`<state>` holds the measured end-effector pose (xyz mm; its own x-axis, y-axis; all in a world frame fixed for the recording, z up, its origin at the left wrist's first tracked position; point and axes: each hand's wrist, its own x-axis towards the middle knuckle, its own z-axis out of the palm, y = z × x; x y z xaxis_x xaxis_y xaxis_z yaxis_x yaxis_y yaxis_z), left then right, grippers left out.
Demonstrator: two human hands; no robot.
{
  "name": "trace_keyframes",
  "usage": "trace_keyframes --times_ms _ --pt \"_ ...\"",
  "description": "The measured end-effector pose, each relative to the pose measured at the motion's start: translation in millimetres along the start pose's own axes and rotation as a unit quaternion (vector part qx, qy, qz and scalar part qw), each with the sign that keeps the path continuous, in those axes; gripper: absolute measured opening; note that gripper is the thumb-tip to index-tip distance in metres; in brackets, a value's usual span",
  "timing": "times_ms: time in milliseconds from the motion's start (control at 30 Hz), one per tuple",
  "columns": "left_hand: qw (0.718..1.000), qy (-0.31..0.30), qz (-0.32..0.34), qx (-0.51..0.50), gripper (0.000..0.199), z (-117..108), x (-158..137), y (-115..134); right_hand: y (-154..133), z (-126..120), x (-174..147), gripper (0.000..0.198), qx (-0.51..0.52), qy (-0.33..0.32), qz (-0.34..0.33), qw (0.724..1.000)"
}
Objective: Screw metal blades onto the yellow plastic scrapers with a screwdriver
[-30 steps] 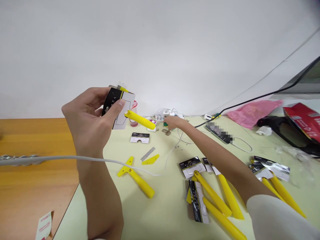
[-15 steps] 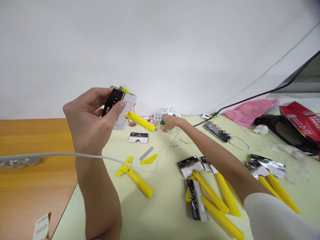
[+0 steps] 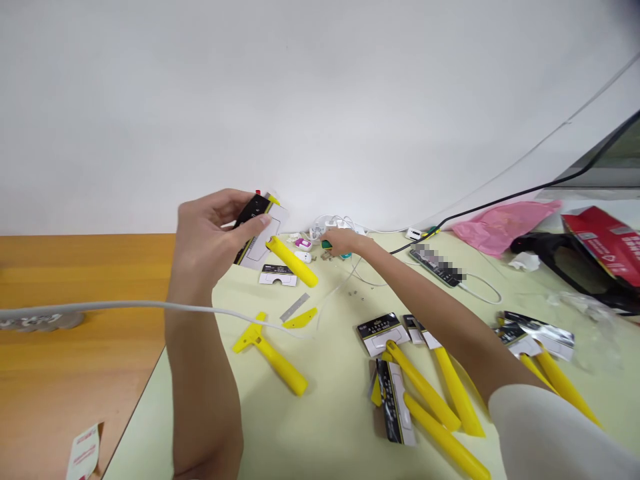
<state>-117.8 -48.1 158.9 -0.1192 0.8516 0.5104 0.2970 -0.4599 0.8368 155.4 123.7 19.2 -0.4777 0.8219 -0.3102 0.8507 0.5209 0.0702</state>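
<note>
My left hand [image 3: 213,233] is raised over the table and grips a packaged yellow-handled scraper [image 3: 293,261] by its black and white card [image 3: 260,230]. The handle points down to the right. My right hand [image 3: 345,243] is stretched far across the table and closes on a small green thing [image 3: 326,245], next to white plugs and cables [image 3: 330,230] by the wall. An unpacked yellow scraper [image 3: 273,353], a loose metal blade [image 3: 295,307] and a yellow blade cover [image 3: 300,319] lie below my left hand.
Several packaged yellow scrapers [image 3: 425,393] lie under my right forearm, more at the right [image 3: 545,353]. An empty card [image 3: 278,275], a phone [image 3: 437,263], a pink bag [image 3: 503,220] and a red packet [image 3: 607,243] are on the pale table [image 3: 325,433]. A white cable [image 3: 125,307] crosses the wooden surface [image 3: 60,373].
My left hand has moved right and lower with the packaged scraper, closer to the table. My right hand stays at the small green thing near the plugs.
</note>
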Motion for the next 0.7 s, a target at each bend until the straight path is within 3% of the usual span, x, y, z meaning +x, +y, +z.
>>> trace_keyframes --times_ms 133,200,300,433,700 --pt "0.98 -0.132 -0.12 -0.093 0.039 23 2 -37 3 2 -4 0.037 -0.006 -0.038 -0.012 0.999" --pt "0.953 -0.196 -0.199 -0.115 0.047 40 -6 -59 4 2 -5 0.037 -0.007 -0.049 -0.021 0.999" --pt "0.909 -0.241 -0.315 -0.125 0.059 61 -29 -87 5 3 -4 0.037 -0.006 -0.056 -0.032 0.998" --pt "0.884 -0.238 -0.39 -0.1 0.064 74 -59 -106 3 5 -4 0.039 -0.013 -0.049 -0.035 0.998" --pt "0.883 -0.163 -0.414 -0.148 0.067 70 -92 -123 -3 9 -7 0.042 -0.044 -0.033 -0.024 0.998"
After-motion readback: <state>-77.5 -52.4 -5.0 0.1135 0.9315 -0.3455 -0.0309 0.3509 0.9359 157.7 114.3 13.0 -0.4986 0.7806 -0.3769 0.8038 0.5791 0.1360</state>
